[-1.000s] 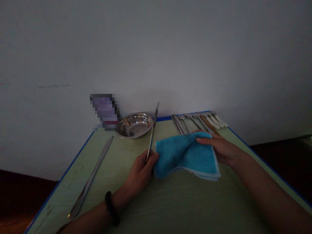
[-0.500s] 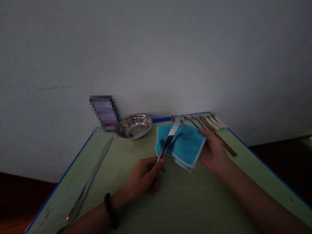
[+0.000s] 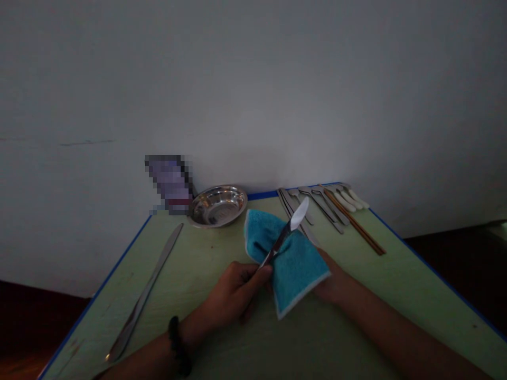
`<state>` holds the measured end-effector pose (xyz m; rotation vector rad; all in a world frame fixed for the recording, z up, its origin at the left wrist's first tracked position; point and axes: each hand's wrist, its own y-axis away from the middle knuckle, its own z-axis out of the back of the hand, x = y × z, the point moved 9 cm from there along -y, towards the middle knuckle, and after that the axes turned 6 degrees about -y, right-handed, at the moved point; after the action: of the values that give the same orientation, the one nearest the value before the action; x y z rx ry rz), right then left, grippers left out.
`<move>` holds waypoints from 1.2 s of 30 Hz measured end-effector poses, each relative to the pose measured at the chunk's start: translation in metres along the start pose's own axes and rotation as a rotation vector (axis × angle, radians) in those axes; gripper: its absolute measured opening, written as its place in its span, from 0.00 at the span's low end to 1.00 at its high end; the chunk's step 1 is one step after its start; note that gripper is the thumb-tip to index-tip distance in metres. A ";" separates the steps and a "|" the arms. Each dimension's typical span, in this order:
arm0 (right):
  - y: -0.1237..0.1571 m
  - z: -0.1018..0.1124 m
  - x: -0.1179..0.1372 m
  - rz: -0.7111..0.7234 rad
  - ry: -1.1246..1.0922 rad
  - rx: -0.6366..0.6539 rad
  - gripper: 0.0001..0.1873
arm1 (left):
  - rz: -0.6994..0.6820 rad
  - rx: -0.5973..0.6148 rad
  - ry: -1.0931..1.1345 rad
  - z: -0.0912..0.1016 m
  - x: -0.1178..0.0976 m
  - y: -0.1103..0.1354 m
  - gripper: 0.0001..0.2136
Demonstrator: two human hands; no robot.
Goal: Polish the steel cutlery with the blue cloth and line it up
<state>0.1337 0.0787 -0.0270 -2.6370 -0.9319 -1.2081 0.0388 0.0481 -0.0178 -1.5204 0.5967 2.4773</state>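
Observation:
My left hand [image 3: 240, 290], with a dark bracelet at the wrist, is closed around the handle of a shiny metal table knife [image 3: 300, 214]. The blade tilts up and to the right over a blue cloth [image 3: 303, 272] with white edging. Beneath that cloth is my right hand [image 3: 330, 279], gripping it from the right side; most of its fingers are hidden by the fabric. The cloth lies against the knife's middle part, leaving the blade's end bare. A second table knife [image 3: 152, 279] rests on the table to the left of my left hand.
A round metal bowl [image 3: 219, 208] stands at the table's back, beside a blurred-out phone-like device [image 3: 170, 182]. Along the back right lie metal cutlery [image 3: 322, 208], wooden chopsticks [image 3: 356, 224] and white-handled utensils [image 3: 348, 198]. The green table [image 3: 190, 343] has blue edges and meets a wall [image 3: 253, 95].
My right hand and the cloth have moved down and slightly left, toward my left hand. The knife has turned, its tip now further right and lower. More of the cutlery behind shows.

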 end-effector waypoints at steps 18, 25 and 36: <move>0.010 -0.029 0.029 0.049 -0.545 0.169 0.23 | -0.039 -0.290 0.688 0.031 0.007 -0.007 0.17; 0.008 -0.008 0.003 -0.092 -0.485 -0.012 0.32 | -0.041 -0.211 0.549 0.021 0.009 -0.008 0.15; 0.010 0.001 -0.002 -0.172 -0.497 -0.123 0.27 | -0.024 -0.207 0.428 0.019 0.009 -0.009 0.16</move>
<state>0.1388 0.0701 -0.0274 -3.0815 -1.2069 -0.6519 0.0223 0.0631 -0.0206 -2.1486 0.3824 2.2604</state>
